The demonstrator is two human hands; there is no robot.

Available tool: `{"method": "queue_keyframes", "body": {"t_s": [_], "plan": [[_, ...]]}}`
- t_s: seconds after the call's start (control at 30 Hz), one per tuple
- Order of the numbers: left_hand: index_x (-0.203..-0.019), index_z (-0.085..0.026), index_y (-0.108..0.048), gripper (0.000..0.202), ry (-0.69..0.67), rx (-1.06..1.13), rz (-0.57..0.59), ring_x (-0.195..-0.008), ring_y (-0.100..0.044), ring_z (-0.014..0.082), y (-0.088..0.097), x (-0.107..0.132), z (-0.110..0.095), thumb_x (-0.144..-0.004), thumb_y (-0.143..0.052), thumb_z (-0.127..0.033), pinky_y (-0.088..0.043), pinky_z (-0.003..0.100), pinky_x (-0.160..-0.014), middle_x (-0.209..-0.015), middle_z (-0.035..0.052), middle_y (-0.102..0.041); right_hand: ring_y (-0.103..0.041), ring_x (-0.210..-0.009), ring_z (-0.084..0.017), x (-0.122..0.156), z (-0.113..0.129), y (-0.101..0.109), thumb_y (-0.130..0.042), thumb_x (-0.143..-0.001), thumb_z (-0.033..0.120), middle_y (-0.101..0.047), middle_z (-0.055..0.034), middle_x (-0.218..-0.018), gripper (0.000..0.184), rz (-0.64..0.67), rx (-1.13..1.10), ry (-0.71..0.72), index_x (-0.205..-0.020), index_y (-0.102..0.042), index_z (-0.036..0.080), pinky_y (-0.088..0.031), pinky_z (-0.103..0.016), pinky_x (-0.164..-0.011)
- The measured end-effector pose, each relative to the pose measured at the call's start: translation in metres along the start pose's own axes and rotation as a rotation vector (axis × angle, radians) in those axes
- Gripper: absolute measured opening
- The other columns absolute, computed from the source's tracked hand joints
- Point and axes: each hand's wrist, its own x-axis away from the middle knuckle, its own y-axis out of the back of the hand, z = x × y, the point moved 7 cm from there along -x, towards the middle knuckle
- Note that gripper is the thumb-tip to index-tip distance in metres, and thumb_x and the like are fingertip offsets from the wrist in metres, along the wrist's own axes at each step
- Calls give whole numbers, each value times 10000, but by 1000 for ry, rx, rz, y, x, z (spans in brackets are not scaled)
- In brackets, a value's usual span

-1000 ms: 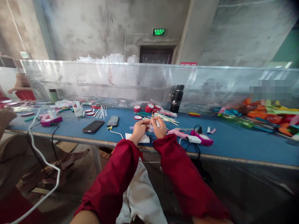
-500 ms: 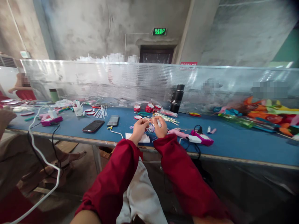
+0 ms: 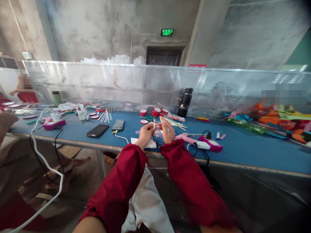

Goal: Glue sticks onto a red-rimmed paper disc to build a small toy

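My left hand [image 3: 145,135] is pinched around a short thin stick [image 3: 154,121] that stands upright with an orange-yellow band and a pale part. Close beside it, my right hand [image 3: 168,132] is curled round a white pen-like tool [image 3: 168,129], only partly visible between the fingers. The right fingertips are near the stick; whether they touch it I cannot tell. Beneath both hands lie purple and white shreds [image 3: 158,133] and a folded white tissue [image 3: 150,142]. Behind them is a bundle of pale thin sticks [image 3: 176,123].
Red-and-white round tins [image 3: 155,112] and a black thermos [image 3: 185,103] stand at the back of the blue table [image 3: 243,152]. A pink glue gun [image 3: 186,139] and purple box [image 3: 211,144] lie right. Left are a phone [image 3: 97,130] and another person's arm [image 3: 6,124].
The stick now stands upright and plain to see in my left fingers. My right fingers have straightened and turned slightly, showing more of the white tool. The view has shifted slightly.
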Motion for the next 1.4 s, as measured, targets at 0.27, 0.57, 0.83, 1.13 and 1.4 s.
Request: {"method": "queue_keyframes", "body": {"t_s": [0.27, 0.57, 0.83, 1.13, 1.4], "plan": [[-990, -129, -684, 193, -23, -99, -77, -739, -662, 132, 7, -6, 7, -991, -684, -323, -587, 292, -682, -900, 19, -696, -686, -661, -204, 2, 3, 7, -645, -850, 474, -719, -7, -716, 236, -113, -49, 6, -897, -625, 244, -561, -346, -664], [-1012, -131, -687, 198, -54, -148, -69, -761, -670, 139, 8, -11, 12, -993, -680, -328, -594, 306, -703, -924, 26, -703, -676, -621, -197, 6, 12, -1, -627, -858, 401, -716, 6, -663, 191, -11, -48, 33, -738, -588, 257, -529, -327, -622], [-1009, -133, -689, 194, -93, -188, -55, -775, -673, 145, 8, -13, 14, -991, -683, -327, -597, 317, -723, -924, 26, -703, -683, -664, -193, 5, 4, -4, -637, -873, 395, -715, 17, -691, 195, 40, -7, 43, -746, -604, 251, -534, -320, -659], [-1164, -142, -680, 272, -95, -209, -69, -916, -704, 188, 11, -17, 17, -994, -675, -355, -620, 375, -802, -1105, 74, -714, -675, -636, -180, 5, 5, -3, -645, -873, 379, -727, 20, -687, 183, 20, -21, 53, -746, -615, 251, -520, -301, -643], [-1133, -138, -684, 252, -98, -217, -75, -877, -702, 176, 10, -18, 18, -997, -673, -349, -619, 358, -777, -1061, 64, -717, -665, -624, -176, 5, 7, -2, -650, -868, 373, -731, 20, -681, 181, -1, -41, 44, -739, -610, 252, -513, -300, -632]]}}
